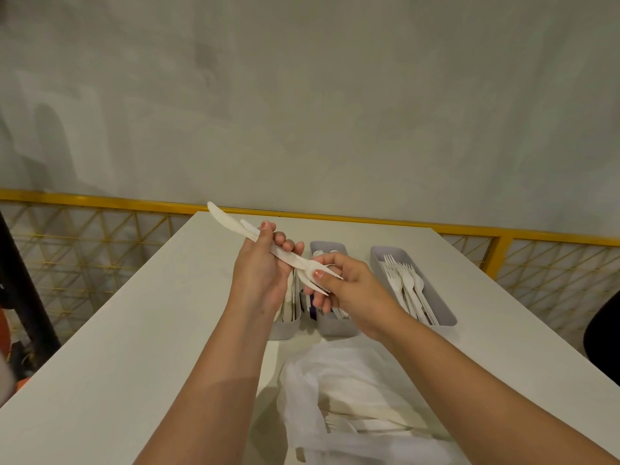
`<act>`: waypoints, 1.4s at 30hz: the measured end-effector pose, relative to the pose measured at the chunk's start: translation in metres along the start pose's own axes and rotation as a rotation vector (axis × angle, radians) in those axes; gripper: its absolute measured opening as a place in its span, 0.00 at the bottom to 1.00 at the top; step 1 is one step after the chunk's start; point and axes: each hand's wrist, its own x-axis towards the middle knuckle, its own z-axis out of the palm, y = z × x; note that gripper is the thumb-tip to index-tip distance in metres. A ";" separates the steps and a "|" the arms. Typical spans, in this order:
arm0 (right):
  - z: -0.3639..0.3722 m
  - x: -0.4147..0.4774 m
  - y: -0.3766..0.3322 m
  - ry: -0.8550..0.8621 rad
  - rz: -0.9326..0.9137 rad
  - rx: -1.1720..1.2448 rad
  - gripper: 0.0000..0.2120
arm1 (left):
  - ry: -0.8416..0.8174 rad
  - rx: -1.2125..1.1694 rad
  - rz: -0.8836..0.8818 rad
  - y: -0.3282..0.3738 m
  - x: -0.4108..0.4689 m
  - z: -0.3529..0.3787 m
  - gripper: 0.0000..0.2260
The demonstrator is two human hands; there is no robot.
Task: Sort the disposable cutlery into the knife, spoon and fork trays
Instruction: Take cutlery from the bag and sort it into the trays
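My left hand (260, 273) grips a small bundle of white plastic cutlery above the trays; a knife (223, 218) sticks out up and to the left. My right hand (345, 283) pinches the lower handle ends (317, 273) of that bundle, where they splay apart. Three grey trays stand side by side on the white table: the left tray (285, 327) is mostly hidden behind my left hand, the middle tray (330, 246) holds spoons, and the right tray (432, 293) holds several forks (407, 283).
A clear plastic bag (339, 397) with more white cutlery lies on the table (134, 330) near me. A yellow railing with mesh (536, 263) runs behind the table. A dark post (27, 297) stands at the left.
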 end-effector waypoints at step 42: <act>-0.031 0.015 -0.021 0.053 0.077 0.289 0.06 | -0.347 0.712 -0.448 -0.012 -0.019 0.010 0.13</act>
